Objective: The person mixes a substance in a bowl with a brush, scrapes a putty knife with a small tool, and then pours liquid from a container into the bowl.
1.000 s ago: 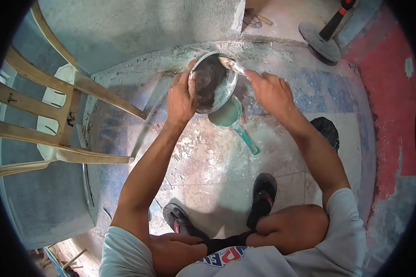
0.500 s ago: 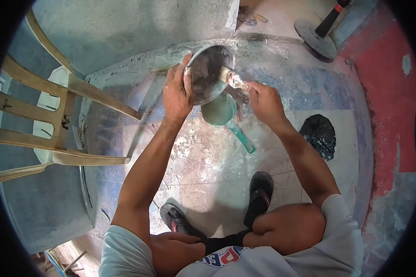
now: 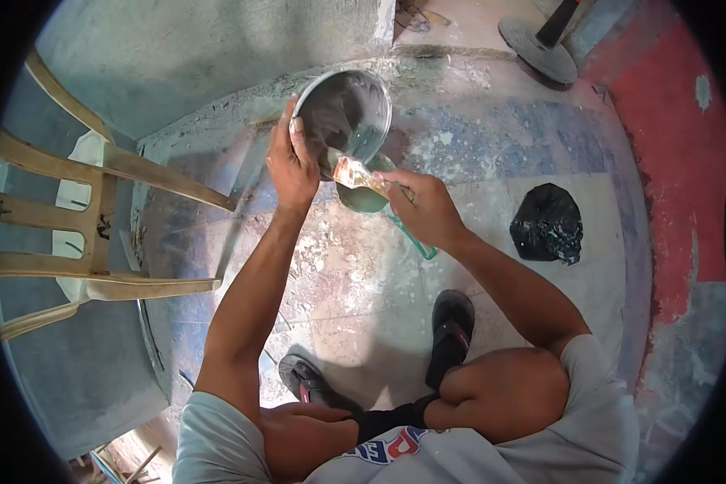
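My left hand grips a round metal bowl by its left rim, thumb inside the edge. The bowl is tilted with its mouth toward me, and its inside is smeared with grey residue. In my closed right hand is a paintbrush, its pale, paint-crusted head at the bowl's lower rim. Below the bowl, a green plastic dipper with cloudy liquid stands on the floor, partly hidden by the brush and my right hand. Its handle points toward my feet.
A pale plastic chair lies tipped at the left by the grey wall. On the stained tile floor to the right is a crumpled black plastic bag. A round-based stand is at the back right, near a red wall.
The brush has moved from the bowl's right side down and left to its lower rim, with my right hand following. The bowl appears slightly farther left and up.
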`<state>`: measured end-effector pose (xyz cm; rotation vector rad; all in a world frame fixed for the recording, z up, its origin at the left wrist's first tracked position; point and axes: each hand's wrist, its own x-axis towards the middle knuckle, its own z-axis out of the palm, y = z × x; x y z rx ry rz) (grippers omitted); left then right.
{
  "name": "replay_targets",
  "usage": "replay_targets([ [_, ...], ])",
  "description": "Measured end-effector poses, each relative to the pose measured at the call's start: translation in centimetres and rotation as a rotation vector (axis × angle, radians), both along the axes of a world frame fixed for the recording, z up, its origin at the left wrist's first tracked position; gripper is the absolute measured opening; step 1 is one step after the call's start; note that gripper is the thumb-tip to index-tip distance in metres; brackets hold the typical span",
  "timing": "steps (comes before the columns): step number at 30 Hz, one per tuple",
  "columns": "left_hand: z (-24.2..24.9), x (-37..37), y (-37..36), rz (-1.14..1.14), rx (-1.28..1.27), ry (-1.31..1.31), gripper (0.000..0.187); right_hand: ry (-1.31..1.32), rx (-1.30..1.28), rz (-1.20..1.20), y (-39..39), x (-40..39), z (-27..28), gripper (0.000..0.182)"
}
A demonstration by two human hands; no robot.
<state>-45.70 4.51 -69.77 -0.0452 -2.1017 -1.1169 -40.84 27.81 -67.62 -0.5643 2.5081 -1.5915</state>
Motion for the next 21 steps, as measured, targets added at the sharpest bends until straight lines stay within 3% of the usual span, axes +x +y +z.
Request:
replay_targets([
  [2,0.7,-0.2,-0.1,0.004,0.084,-0.012,0.043,0.132,-0.063,0.023,0.1,-0.2,-1.1,0.027],
  [4,1.5,-0.2,-0.7,0.010,0.059,0.010,0.043,0.149,0.323,-0.029,1.4,-1.1,-1.5,0.028],
  [6,1.5,0.3,-1.1,0.047,0.042,-0.029,0.043,0.256,0.259,-0.113,1.8,-2.2,-2.3,0.026],
  [8,1.2,0.0,-0.8,0.043,0.052,-0.014,0.043,0.274,0.396,0.006,1.3,-2.3,-1.6,0.023],
  [9,1.1,-0.1,-0.6,0.032,0.075,-0.012,0.042,0.431,0.252,0.047,0.3,-1.1,-2.1,0.021],
  [11,0.7,-0.2,-0.9,-0.014,0.057,-0.009,0.042,0.364,0.363,0.085,0.0,-0.4,-2.1,0.022],
  [12,0.5,0.1,-0.9,-0.018,0.052,-0.012,0.042,0.216,0.555,0.102,0.5,-1.6,-0.3,0.025],
  [15,-0.3,0.3,-1.3,-0.120,0.173,-0.125,0.045,0.567,0.434,-0.047,2.8,-3.6,0.7,0.038],
  [18,-1.0,0.2,-1.3,-0.279,0.256,-0.136,0.047,0.627,0.317,-0.126,1.3,-5.1,1.4,0.040],
  [20,-1.2,0.2,-1.0,-0.295,0.260,-0.149,0.048,0.434,0.409,-0.070,0.2,-4.5,1.2,0.039],
  [21,-1.1,0.1,-0.9,-0.304,0.269,-0.159,0.050,0.514,0.420,-0.057,-0.3,-4.1,0.1,0.038],
])
